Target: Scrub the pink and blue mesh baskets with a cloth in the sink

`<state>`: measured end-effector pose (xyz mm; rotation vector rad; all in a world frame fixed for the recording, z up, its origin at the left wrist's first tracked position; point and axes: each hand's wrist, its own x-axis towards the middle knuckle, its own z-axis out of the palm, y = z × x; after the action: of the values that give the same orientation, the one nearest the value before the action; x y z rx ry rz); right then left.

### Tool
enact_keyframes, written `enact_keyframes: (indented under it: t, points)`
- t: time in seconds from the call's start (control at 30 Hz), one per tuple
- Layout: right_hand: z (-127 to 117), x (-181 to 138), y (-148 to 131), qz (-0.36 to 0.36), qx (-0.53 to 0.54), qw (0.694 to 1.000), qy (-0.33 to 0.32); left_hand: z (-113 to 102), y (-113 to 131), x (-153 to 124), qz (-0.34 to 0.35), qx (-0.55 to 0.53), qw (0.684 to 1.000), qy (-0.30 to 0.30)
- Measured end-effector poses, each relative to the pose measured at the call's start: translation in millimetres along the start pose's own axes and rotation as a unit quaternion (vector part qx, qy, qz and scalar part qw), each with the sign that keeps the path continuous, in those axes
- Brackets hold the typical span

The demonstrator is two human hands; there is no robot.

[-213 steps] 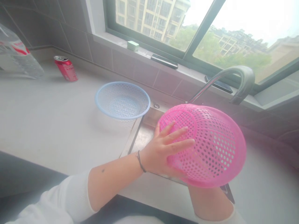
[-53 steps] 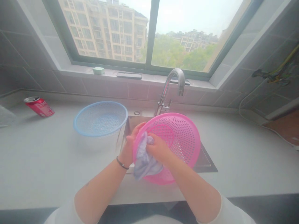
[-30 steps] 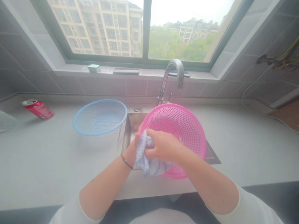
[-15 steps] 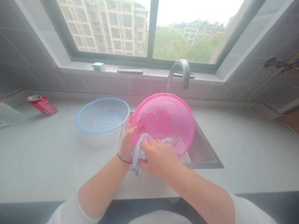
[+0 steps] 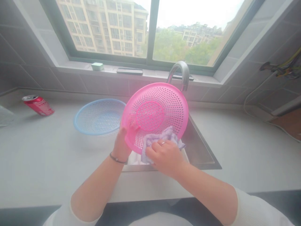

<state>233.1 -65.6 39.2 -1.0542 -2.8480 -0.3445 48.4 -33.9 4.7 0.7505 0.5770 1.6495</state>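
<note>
A pink plastic colander [image 5: 174, 106], riddled with small holes, is held tilted over the sink [image 5: 199, 147] with its inside facing me. My left hand [image 5: 121, 146] grips its left side, the fingers mostly hidden behind the wall. In my right hand [image 5: 164, 155] is a bunched pale purple cloth [image 5: 150, 141], pressed against the lower rim of the colander. A light blue colander [image 5: 101, 117] stands on the counter to the left, partly covered by the pink one.
Behind the sink rises a curved metal faucet [image 5: 182, 69]. A red can [image 5: 39, 105] and a clear plastic bag [image 5: 6, 116] lie on the left of the counter [image 5: 58, 163]. On the windowsill are a green box [image 5: 97, 66] and a dark flat object [image 5: 129, 71].
The pink colander has moved up and to the left with my left hand. My right hand's cloth is more spread out now and lies along the lower rim.
</note>
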Motion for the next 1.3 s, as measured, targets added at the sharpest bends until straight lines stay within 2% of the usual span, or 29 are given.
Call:
enact_keyframes:
  t: [0.1,0.23,0.4,0.5,0.63,0.73,0.87,0.97,1.13,1.3]
  points:
    - [3.3,7.2,-2.7,0.052,0.018,0.996,0.064,3.4,-13.4,-10.3,0.047,0.046,0.996,-0.057]
    - [0.7,16.4,-9.0,0.116,0.043,0.987,0.102,13.4,-19.0,-16.8,0.006,0.054,0.997,-0.050]
    - [-0.3,13.7,-18.9,0.084,0.051,0.994,0.052,7.0,-7.2,-9.6,-0.018,0.059,0.998,0.000]
    - [1.9,1.6,-14.2,0.053,0.020,0.998,0.025,-3.5,1.8,-1.9,-0.039,0.036,0.999,0.005]
    - [7.7,-18.4,3.1,0.005,-0.062,0.995,0.078,-12.6,9.4,4.6,-0.039,0.031,0.998,-0.026]
    - [12.1,-25.1,10.6,-0.011,-0.099,0.986,0.137,-14.0,3.3,4.4,-0.022,0.040,0.998,-0.049]
    - [15.7,-16.5,3.0,0.004,-0.078,0.978,0.194,-13.0,-20.3,-0.5,0.062,0.083,0.989,-0.108]
    - [16.7,-4.2,-11.2,0.030,-0.039,0.980,0.191,-13.3,-31.1,-5.0,0.051,0.137,0.981,-0.127]
    - [16.8,4.5,-27.3,0.059,-0.015,0.990,0.129,-16.1,-13.3,-5.2,0.010,0.106,0.990,-0.095]
    - [26.2,-12.3,-12.3,0.046,-0.089,0.986,0.135,-23.9,11.8,5.2,0.004,0.095,0.992,-0.077]
